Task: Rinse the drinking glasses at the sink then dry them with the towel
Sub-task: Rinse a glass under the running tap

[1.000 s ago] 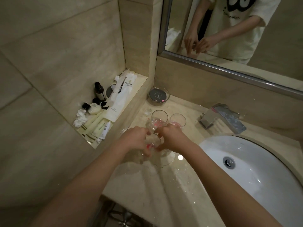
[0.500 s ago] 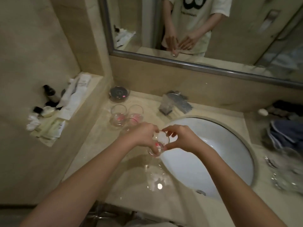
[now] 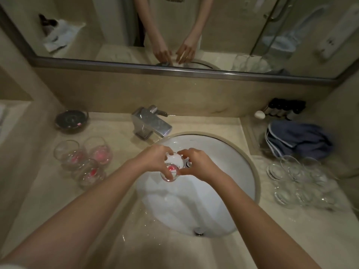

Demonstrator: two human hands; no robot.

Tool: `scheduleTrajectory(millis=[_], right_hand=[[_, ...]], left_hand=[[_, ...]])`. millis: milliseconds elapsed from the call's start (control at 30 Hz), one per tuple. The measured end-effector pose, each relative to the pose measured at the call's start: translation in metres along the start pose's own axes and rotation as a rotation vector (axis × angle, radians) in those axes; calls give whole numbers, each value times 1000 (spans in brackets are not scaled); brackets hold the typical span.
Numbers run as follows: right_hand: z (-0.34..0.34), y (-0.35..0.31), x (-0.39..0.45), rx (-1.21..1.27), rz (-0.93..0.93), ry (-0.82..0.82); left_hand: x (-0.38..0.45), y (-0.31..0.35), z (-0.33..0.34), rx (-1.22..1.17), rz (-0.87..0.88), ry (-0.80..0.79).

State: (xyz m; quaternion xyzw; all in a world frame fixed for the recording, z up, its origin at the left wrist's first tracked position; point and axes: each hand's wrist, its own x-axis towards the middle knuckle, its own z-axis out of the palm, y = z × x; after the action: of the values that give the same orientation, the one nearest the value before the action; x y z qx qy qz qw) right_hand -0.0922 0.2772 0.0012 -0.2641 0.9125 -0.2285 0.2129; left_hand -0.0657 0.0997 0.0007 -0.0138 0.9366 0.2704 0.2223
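Observation:
A clear drinking glass (image 3: 172, 167) with a pink mark at its bottom hangs over the white sink basin (image 3: 229, 183), just in front of the chrome faucet (image 3: 150, 123). My left hand (image 3: 153, 161) grips its left side and my right hand (image 3: 198, 164) pinches its right side. Three more glasses with pink marks (image 3: 85, 160) stand on the counter to the left of the basin. A cluster of several clear glasses (image 3: 299, 181) sits on the counter to the right. A blue towel (image 3: 299, 140) lies bunched at the back right.
A dark round dish (image 3: 71, 121) sits at the back left of the counter. Small dark bottles (image 3: 285, 109) and a white egg-shaped object (image 3: 259, 114) stand in the back right corner. A mirror (image 3: 174, 26) runs along the wall. The counter is wet near the front edge.
Both hands have carried the glass from the counter at the left across to a spot over the basin, below the faucet. The view has swung right, bringing the towel and the right-hand glasses into sight.

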Motion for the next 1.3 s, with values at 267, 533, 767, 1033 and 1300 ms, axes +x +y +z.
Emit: scheduleTrajectory(millis=[267, 533, 767, 1033, 1300], right_hand=[[-25, 11, 56, 60, 20, 53], [-46, -17, 140, 145, 10, 255], [-38, -13, 173, 34, 20, 201], [-40, -4, 187, 101, 45, 207], [-13, 19, 144, 695, 316, 231]], left_hand=[[29, -23, 10, -182, -139, 64], [41, -43, 17, -272, -264, 115], [51, -46, 18, -340, -278, 140], [47, -42, 14, -633, -264, 231], [39, -47, 24, -1027, -298, 252]])
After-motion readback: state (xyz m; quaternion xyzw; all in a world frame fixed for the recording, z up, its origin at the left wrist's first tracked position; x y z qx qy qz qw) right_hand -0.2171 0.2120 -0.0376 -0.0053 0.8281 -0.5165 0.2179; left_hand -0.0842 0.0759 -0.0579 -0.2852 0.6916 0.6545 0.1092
